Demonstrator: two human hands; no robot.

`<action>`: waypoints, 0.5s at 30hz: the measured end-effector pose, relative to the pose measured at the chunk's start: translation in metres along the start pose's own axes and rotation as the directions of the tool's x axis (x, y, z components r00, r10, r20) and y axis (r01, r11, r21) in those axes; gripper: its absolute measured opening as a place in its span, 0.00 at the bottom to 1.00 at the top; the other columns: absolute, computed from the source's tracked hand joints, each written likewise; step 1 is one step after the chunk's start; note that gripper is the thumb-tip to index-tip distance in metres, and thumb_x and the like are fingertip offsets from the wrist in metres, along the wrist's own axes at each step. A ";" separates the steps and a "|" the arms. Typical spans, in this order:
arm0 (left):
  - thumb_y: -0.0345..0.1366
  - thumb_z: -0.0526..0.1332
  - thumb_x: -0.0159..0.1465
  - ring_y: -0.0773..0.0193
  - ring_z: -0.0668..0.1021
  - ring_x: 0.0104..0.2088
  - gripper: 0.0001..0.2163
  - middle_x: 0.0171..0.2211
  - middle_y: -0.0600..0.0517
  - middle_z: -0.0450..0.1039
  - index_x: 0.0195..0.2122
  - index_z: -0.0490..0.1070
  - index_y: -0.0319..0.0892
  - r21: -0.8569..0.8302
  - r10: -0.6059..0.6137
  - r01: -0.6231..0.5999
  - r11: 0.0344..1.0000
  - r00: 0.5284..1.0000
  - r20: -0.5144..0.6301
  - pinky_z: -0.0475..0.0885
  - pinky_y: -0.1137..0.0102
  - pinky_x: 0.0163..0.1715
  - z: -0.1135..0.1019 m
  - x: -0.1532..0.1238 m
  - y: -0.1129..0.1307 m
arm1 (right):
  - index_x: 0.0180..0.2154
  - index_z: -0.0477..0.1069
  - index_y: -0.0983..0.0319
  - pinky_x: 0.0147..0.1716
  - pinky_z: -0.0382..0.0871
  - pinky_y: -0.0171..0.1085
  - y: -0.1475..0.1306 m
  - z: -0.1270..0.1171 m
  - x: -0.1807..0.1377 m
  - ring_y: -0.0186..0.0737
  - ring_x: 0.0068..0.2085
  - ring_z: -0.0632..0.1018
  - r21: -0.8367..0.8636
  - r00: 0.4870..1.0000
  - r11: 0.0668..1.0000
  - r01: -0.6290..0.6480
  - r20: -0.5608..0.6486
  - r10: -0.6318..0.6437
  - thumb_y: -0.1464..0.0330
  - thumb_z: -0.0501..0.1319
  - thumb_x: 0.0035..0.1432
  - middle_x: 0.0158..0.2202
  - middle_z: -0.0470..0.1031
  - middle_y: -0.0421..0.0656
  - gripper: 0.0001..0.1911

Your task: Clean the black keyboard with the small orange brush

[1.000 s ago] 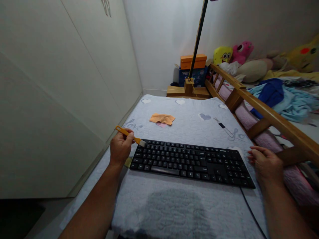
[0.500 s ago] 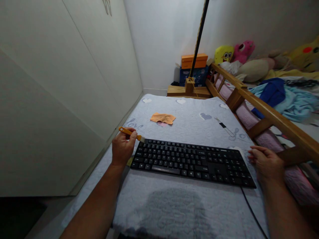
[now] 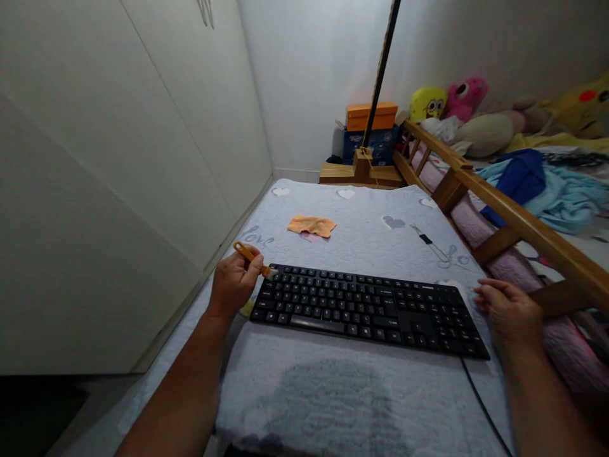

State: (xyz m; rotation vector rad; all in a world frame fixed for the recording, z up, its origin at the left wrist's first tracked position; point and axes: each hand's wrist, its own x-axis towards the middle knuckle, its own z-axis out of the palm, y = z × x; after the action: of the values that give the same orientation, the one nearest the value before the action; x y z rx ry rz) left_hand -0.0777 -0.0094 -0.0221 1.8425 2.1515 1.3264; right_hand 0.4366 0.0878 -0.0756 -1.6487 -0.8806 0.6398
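Note:
My left hand (image 3: 234, 279) is closed around the orange handle of a small brush (image 3: 244, 251). The brush tilts down to the right, and its pale bristles meet the top left corner of the black keyboard (image 3: 333, 298), around the first keys. A yellowish thing (image 3: 247, 308), partly hidden, lies by the keyboard's left end. Just beyond the opposite end rests my right hand (image 3: 509, 311), its fingers curled together with nothing visible in them. It appears slightly apart from the keyboard.
An orange cloth (image 3: 311, 225) and a wire tool with a black slider (image 3: 425, 239) lie on the quilted cover (image 3: 361, 241) behind the keyboard. A cable (image 3: 483, 403) runs toward me. At right stands a wooden bed rail (image 3: 514, 206); at left, a white cabinet (image 3: 143, 190).
The brush's bristles have shifted slightly down onto the keyboard's top left keys, and its handle stands a little steeper. My right hand has stayed in place.

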 end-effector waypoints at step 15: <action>0.43 0.60 0.66 0.62 0.81 0.25 0.10 0.23 0.55 0.76 0.36 0.74 0.42 -0.170 -0.180 0.155 0.973 0.974 -0.141 0.74 0.71 0.29 0.007 -0.004 -0.001 | 0.36 0.78 0.63 0.20 0.68 0.29 0.001 -0.001 0.000 0.33 0.24 0.74 0.025 1.000 1.000 -0.010 0.009 0.010 0.62 0.69 0.37 0.27 0.78 0.40 0.20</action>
State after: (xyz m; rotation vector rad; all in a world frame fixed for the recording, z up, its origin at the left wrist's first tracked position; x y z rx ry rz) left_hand -0.0735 -0.0087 -0.0293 1.5099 2.1439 1.5963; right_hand 0.4375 0.0875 -0.0769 -1.6299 -0.8681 0.6626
